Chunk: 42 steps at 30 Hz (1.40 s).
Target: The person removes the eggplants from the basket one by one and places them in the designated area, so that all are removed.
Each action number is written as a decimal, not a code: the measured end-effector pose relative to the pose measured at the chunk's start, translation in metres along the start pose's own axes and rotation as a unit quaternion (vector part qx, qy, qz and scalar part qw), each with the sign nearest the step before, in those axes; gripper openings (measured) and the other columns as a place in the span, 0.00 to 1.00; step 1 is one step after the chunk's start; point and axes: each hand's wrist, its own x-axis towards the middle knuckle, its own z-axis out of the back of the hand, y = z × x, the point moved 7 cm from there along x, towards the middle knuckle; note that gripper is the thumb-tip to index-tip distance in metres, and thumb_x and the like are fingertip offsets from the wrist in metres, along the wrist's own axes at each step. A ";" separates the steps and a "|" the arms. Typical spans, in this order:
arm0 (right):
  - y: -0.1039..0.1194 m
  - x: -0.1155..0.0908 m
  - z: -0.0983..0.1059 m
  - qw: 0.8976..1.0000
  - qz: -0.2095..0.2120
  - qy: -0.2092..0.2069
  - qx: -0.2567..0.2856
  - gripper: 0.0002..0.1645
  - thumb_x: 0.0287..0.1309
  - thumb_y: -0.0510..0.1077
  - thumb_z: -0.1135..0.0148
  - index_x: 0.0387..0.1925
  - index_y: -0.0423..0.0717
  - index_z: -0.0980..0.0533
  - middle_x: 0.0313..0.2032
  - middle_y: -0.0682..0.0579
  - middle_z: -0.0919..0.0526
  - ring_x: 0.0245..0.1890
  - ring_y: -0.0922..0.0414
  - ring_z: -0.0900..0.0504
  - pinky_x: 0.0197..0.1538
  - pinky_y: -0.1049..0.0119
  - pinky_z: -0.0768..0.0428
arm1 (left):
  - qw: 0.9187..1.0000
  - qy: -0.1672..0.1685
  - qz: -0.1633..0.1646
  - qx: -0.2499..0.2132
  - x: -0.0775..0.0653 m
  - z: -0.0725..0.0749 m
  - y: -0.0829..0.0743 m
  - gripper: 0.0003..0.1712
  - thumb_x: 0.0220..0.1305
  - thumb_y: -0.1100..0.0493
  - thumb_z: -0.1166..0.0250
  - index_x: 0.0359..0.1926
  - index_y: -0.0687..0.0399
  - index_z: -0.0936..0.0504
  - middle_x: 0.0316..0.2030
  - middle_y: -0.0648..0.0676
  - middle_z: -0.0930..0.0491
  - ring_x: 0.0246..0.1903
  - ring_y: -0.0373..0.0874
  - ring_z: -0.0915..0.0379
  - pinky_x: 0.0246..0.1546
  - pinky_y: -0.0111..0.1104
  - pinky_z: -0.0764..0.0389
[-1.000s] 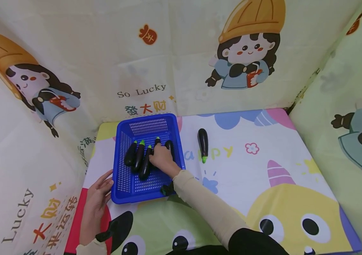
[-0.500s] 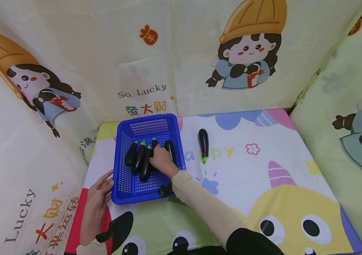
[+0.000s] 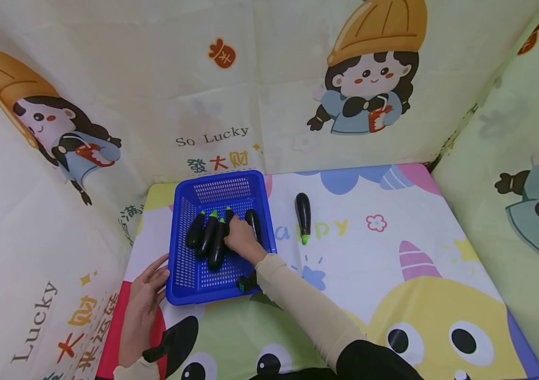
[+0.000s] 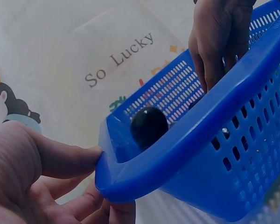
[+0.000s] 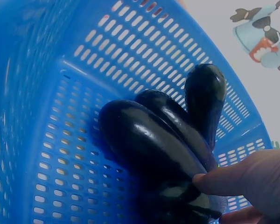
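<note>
A blue plastic basket point(image 3: 212, 297) with slotted sides holds several dark eggplants with green stem ends. My left hand point(image 3: 143, 295) pinches the basket's rim at the near left, thumb on top and fingers beneath, as the left wrist view shows. My right hand point(image 3: 242, 237) is down inside the basket, gripping an eggplant point(image 3: 229, 212) whose green tip points away; most of it is hidden under the hand. Three eggplants lean side by side to its left, the nearest being one eggplant point(image 3: 217, 247). Right of the hand lies another eggplant point(image 3: 253, 220) along the basket wall.
A single eggplant point(image 3: 303, 216) lies on the printed tablecloth point(image 3: 336, 264), right of the basket, stem end toward me. Cartoon-printed cloth walls point(image 3: 279, 105) rise behind the table and at both sides. A black strap point(image 3: 246, 283) hangs at the right wrist.
My right hand has shifted the gripped eggplant slightly left, closer to the row of three. The left hand stays at the basket rim, and the basket has not moved.
</note>
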 end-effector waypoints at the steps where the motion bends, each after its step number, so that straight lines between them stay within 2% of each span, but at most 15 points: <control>1: -0.001 0.000 0.000 1.000 -0.001 0.002 0.003 0.29 0.66 0.40 0.34 0.63 0.30 0.30 0.33 0.42 0.15 0.24 0.54 0.22 0.24 0.67 0.26 | 1.000 0.000 0.000 -0.001 0.000 0.000 0.000 0.33 0.79 0.56 0.44 0.80 0.36 0.37 0.42 0.28 0.14 0.45 0.31 0.13 0.51 0.25 0.15; 10: -0.005 0.000 0.000 0.999 -0.013 0.014 0.031 0.40 0.65 0.41 0.33 0.72 0.29 0.36 0.37 0.41 0.15 0.27 0.54 0.20 0.26 0.68 0.25 | 1.000 0.002 0.003 -0.005 -0.001 -0.001 0.000 0.33 0.79 0.56 0.44 0.80 0.36 0.37 0.41 0.29 0.14 0.45 0.31 0.13 0.50 0.25 0.15; 14: -0.005 -0.001 0.001 0.999 -0.012 0.020 0.031 0.40 0.66 0.41 0.34 0.74 0.30 0.37 0.41 0.40 0.14 0.30 0.53 0.19 0.30 0.67 0.22 | 1.000 0.004 0.005 -0.005 0.000 0.000 0.000 0.33 0.79 0.56 0.43 0.81 0.36 0.38 0.41 0.29 0.14 0.45 0.31 0.13 0.50 0.25 0.14; 20: -0.004 -0.002 0.006 0.999 -0.008 0.014 0.039 0.33 0.64 0.42 0.32 0.66 0.31 0.30 0.47 0.39 0.14 0.36 0.51 0.17 0.39 0.62 0.16 | 1.000 0.004 0.003 -0.010 0.000 0.001 0.000 0.34 0.79 0.56 0.43 0.81 0.37 0.38 0.41 0.29 0.13 0.45 0.32 0.12 0.50 0.25 0.14; 27: -0.003 -0.005 0.013 0.996 -0.021 0.026 0.077 0.29 0.65 0.43 0.31 0.63 0.35 0.28 0.45 0.40 0.15 0.34 0.52 0.17 0.39 0.61 0.12 | 1.000 0.004 0.004 -0.008 0.001 0.001 0.000 0.33 0.79 0.56 0.43 0.80 0.36 0.38 0.41 0.29 0.13 0.44 0.31 0.12 0.50 0.25 0.14; 32: -0.001 -0.009 0.021 0.995 -0.023 0.027 0.094 0.28 0.65 0.44 0.30 0.62 0.36 0.27 0.48 0.40 0.14 0.36 0.51 0.16 0.42 0.58 0.11 | 1.000 0.004 0.002 -0.008 0.002 0.001 0.000 0.33 0.79 0.56 0.43 0.80 0.36 0.37 0.42 0.29 0.13 0.44 0.31 0.13 0.50 0.25 0.14; 38: -0.001 -0.012 0.034 0.992 -0.028 0.034 0.120 0.38 0.64 0.45 0.29 0.71 0.37 0.31 0.59 0.39 0.16 0.52 0.47 0.14 0.57 0.53 0.13 | 1.000 0.007 0.003 -0.008 0.001 0.001 -0.001 0.33 0.79 0.56 0.43 0.81 0.36 0.38 0.41 0.29 0.13 0.44 0.31 0.12 0.50 0.25 0.14; 42: -0.003 -0.013 0.041 0.986 -0.034 0.052 0.153 0.40 0.63 0.46 0.28 0.72 0.39 0.32 0.59 0.40 0.16 0.50 0.49 0.14 0.56 0.54 0.13 | 1.000 0.009 0.010 -0.007 0.001 0.001 -0.001 0.34 0.79 0.55 0.44 0.81 0.35 0.38 0.41 0.28 0.13 0.45 0.31 0.13 0.50 0.25 0.15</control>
